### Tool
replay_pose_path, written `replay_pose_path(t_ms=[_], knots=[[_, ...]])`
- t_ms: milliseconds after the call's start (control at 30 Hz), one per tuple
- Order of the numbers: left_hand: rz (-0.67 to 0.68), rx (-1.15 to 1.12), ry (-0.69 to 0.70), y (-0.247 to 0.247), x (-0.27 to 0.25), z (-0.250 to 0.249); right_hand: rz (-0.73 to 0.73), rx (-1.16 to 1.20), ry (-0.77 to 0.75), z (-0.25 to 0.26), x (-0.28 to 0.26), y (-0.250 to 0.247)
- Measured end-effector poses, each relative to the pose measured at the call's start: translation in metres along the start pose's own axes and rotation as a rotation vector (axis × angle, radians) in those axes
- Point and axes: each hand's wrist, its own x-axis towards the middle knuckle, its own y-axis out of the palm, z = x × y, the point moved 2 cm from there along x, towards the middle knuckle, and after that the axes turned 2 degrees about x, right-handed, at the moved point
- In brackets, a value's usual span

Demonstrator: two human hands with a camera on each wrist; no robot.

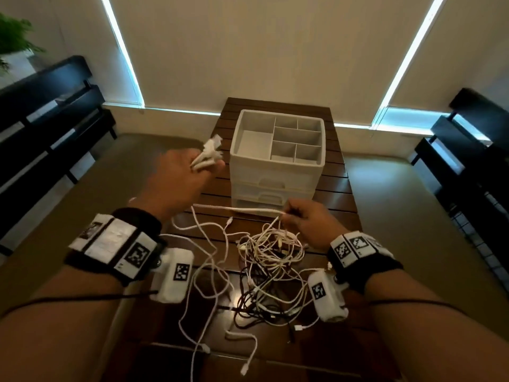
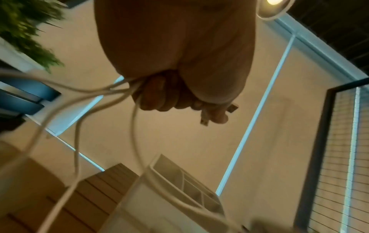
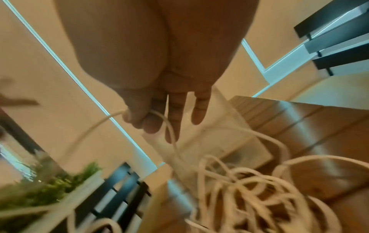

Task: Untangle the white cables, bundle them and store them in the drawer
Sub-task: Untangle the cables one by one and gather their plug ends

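Observation:
A tangle of white cables (image 1: 271,260) mixed with dark ones lies on the slatted wooden table (image 1: 341,199). My left hand (image 1: 181,175) is raised left of the drawer unit and grips several white cable ends (image 1: 210,155), their plugs sticking out past the fist (image 2: 205,113). My right hand (image 1: 303,219) pinches one white cable (image 1: 248,210) between thumb and forefinger (image 3: 143,121), the other fingers straight. That cable runs taut leftward toward my left wrist. The white drawer unit (image 1: 276,158) stands behind, its drawers shut, with an open divided tray on top.
Loose white cable ends (image 1: 245,346) trail across the table's near part. Dark benches (image 1: 46,119) stand left and right (image 1: 473,150) of the table. A green plant (image 1: 13,37) sits far left. Blinds cover the wall behind.

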Motion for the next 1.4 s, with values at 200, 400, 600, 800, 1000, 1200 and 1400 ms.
replay_pose_path(t_ms=[200, 400, 600, 800, 1000, 1200, 1400], knots=[[0.142, -0.038, 0.050, 0.047, -0.006, -0.022, -0.097, -0.038, -0.274, 0.087, 0.016, -0.013], [-0.143, -0.248, -0.179, -0.001, 0.000, -0.009, 0.140, 0.146, -0.037, 0.039, 0.016, 0.004], [-0.217, 0.348, -0.138, -0.025, 0.008, 0.015, 0.192, -0.072, 0.020, 0.013, 0.013, 0.019], [0.138, 0.162, -0.043, 0.046, -0.011, -0.026, 0.111, -0.154, -0.177, 0.072, 0.030, 0.006], [-0.090, 0.017, -0.157, 0.002, 0.008, -0.015, 0.175, 0.054, -0.014, 0.031, 0.030, 0.003], [-0.258, 0.362, -0.167, -0.048, 0.017, -0.001, 0.006, -0.033, -0.009, 0.020, 0.032, 0.000], [0.034, 0.137, 0.008, 0.017, 0.003, -0.036, -0.079, -0.150, -0.350, 0.098, 0.038, -0.016]])
